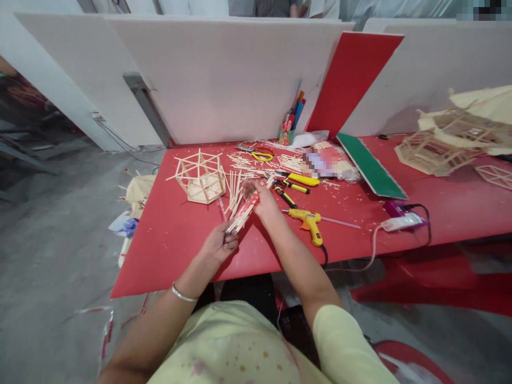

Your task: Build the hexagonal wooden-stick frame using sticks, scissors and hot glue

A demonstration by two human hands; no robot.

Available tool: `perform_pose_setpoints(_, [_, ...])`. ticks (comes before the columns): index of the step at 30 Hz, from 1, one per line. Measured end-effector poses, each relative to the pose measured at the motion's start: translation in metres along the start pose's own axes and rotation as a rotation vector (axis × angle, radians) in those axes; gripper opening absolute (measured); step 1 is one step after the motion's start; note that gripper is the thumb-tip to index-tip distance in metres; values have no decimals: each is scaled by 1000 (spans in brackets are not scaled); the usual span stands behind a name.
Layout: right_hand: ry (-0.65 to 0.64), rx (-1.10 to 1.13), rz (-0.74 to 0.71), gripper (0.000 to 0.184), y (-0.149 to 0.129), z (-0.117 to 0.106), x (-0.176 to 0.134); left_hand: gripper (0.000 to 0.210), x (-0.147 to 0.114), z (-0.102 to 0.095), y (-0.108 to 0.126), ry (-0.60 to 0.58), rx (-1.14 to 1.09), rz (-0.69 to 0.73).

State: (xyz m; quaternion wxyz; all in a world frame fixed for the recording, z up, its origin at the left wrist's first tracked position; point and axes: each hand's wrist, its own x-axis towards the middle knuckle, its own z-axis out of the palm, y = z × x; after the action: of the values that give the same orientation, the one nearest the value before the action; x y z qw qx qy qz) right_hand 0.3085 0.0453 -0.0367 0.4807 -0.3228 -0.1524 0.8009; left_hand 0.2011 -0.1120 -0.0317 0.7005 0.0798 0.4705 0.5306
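Note:
Between my two hands is a bundle of thin wooden sticks (242,217) in a red and clear wrapper, slanting up to the right above the table. My left hand (224,240) is closed around its lower end. Near the upper end, my right hand (258,196) grips the wrapper, its fingers partly hidden. Loose wooden sticks (234,193) lie just beyond the bundle. To their left stands a small hexagonal stick frame (204,178) with a flat base. A yellow glue gun (307,221) rests right of my right forearm.
Yellow scissors (262,155), a yellow utility knife (304,180) and pliers (286,196) lie behind my right hand. A pen cup (286,133) stands by the white partition (224,80). Rightward are a green board (372,165), a power strip (402,222) with cords and a larger wooden model (436,144).

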Motion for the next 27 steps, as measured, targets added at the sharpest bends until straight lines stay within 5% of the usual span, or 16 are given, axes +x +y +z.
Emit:
perform_pose_setpoints(7, [-216, -14, 82, 18, 1, 13, -29, 42, -4, -4, -20, 113, 168, 495])
perform_pose_setpoints(12, [-333, -65, 125, 24, 15, 20, -43, 41, 5, -8, -17, 163, 301, 690])
perform_pose_setpoints(15, [-345, -101, 165, 26, 25, 24, -47, 41, 12, -15, -5, 157, 380, 682])
perform_pose_setpoints(20, [-395, -168, 249, 22, 39, 23, -50, 40, 17, -17, 19, -84, 484, 505])
perform_pose_setpoints(27, [-332, -126, 156, 31, 21, 18, -38, 42, 19, -9, 28, -34, 389, 598])
